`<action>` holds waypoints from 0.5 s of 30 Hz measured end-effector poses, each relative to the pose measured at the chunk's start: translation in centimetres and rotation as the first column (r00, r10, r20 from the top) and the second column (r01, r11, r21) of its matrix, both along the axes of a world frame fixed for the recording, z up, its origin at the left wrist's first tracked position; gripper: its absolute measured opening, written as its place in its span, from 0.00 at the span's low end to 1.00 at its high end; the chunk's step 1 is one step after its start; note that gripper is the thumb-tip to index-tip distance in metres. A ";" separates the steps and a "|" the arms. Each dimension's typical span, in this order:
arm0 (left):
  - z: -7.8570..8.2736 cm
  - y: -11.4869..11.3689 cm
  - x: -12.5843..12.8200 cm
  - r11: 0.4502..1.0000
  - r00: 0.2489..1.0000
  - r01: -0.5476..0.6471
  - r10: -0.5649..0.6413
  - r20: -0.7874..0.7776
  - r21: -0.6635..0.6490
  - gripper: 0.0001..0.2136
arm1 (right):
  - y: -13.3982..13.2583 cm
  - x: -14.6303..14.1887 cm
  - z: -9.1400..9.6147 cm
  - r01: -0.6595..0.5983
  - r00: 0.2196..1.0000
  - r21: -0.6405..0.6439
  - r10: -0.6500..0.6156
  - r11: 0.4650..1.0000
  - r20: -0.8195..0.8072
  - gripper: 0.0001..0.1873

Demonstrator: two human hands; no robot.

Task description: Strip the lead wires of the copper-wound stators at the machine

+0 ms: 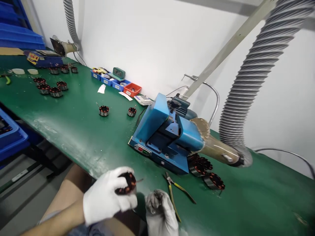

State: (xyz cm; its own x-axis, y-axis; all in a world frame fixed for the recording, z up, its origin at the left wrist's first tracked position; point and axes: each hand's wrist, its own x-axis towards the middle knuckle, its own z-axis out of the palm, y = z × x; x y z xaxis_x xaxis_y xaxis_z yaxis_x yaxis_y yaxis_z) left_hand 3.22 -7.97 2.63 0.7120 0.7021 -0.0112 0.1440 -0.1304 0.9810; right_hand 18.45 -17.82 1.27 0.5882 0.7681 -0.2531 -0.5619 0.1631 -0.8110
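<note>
Here, left hand [107,196] gripping a copper-wound ring [131,184] at the view's seven o'clock, right hand [161,211] at six, grip curled, contents impossible to tell, pliers [169,180] at five on green surface [81,127]

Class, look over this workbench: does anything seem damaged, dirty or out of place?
Yes. The gloved right hand is blackened about its fingers, while the gloved left hand looks mostly white, an odd mismatch. The green tabletop also has pale scuffs along its near edge, suggesting wear.
</note>
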 end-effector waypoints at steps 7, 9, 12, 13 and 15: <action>-1.4 1.4 -1.9 0.824 0.842 -0.123 0.382 -0.381 0.553 0.28 | 0.3 0.1 -2.9 -0.129 0.989 -0.256 0.143 0.958 0.037 0.17; -0.4 0.7 -2.9 0.760 0.854 -0.049 0.368 -0.367 0.648 0.39 | 0.9 0.2 -2.6 -0.182 0.969 -0.320 0.225 0.930 0.102 0.23; 1.1 1.1 -3.0 0.633 0.953 0.003 0.233 -0.194 0.774 0.35 | 2.5 -0.3 -1.7 -0.304 0.888 -0.347 0.396 0.887 0.232 0.26; 1.3 1.6 -2.5 0.611 0.978 0.033 0.143 -0.152 0.791 0.32 | 3.1 -0.6 -1.4 -0.327 0.853 -0.364 0.439 0.872 0.284 0.25; 1.3 3.0 -1.2 0.594 0.984 0.167 -0.048 -0.173 0.787 0.28 | 4.4 -1.0 -0.9 -0.346 0.797 -0.406 0.493 0.846 0.349 0.23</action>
State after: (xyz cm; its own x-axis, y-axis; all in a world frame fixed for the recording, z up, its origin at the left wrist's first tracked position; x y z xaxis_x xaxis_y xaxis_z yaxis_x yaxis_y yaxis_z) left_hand 2.04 -4.94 3.91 0.8173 0.3914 0.4229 0.1833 -0.8724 0.4531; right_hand 17.45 -13.38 0.41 0.3284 0.8886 -0.3202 -0.1025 -0.3035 -0.9473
